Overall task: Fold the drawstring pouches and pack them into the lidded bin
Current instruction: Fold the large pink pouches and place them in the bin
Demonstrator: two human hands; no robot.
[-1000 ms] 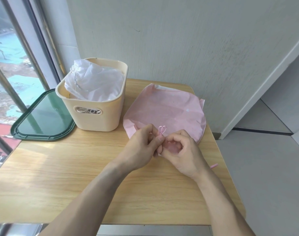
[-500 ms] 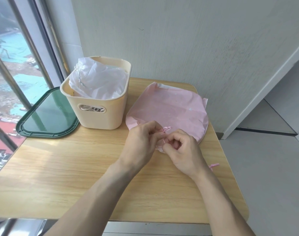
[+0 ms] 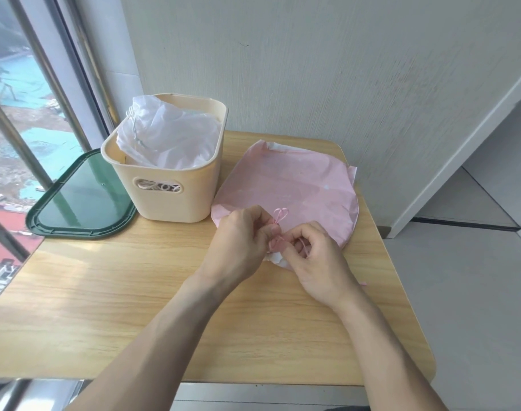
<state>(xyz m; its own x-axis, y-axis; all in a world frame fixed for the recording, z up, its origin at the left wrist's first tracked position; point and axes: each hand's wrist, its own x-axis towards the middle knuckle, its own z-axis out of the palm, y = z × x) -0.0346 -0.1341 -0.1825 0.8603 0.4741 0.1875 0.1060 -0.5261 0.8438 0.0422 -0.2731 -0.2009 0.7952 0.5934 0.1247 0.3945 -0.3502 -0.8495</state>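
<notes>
Over the last second the small pink loop of drawstring cord (image 3: 280, 215) has stayed poking up between the two hands, a little right of the frame's centre, but the hands have shifted around it: the left hand (image 3: 241, 238) now pinches the cord just under the loop with curled thumb and forefinger, while the right hand (image 3: 318, 259), fingers curled inward, has a second strand of the same cord hooked among them. The flat, rounded pink fabric drawstring pouch (image 3: 291, 185) still lies spread on the pale wood-grain surface (image 3: 105, 292), its near edge hidden under the hands and its far edge close to the wall at upper right. It looks as though the cord is being tied or tidied into a bow, so folding of this pouch has probably not begun. Left of it, touching or almost touching its edge, stands the cream plastic bin (image 3: 164, 191) with a crumpled white pouch (image 3: 170, 137) already inside, rising above the rim. The dark green lid (image 3: 81, 197) lies flat at the left of the frame beside the bin, so closing remains to be done.
</notes>
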